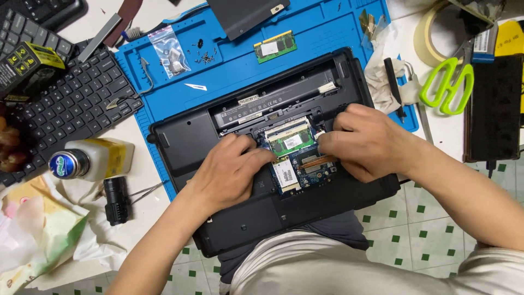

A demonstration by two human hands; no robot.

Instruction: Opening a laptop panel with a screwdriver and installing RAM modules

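Pinching one green memory module (291, 140) in the open laptop (218, 136), two hands (232, 169) (367, 141); another module (275, 46) lies apart.

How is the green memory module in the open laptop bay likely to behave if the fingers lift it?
The green memory module looks like a thin, flat board, so probably stiff and light. Its exposed chips suggest it is fragile. Both the left hand and right hand press at its edges.

Left hand (232, 172): fingertips hide the left end of the memory module (292, 141). Right hand (368, 143): fingertips cover its right end; grip not discernible. Laptop (185, 139): near edge hidden by the lap. Keyboard (71, 101): cut off at left. Tape roll (428, 38), scissors (445, 84): partly covered. Screws (204, 54): too small to count, possibly a dozen.
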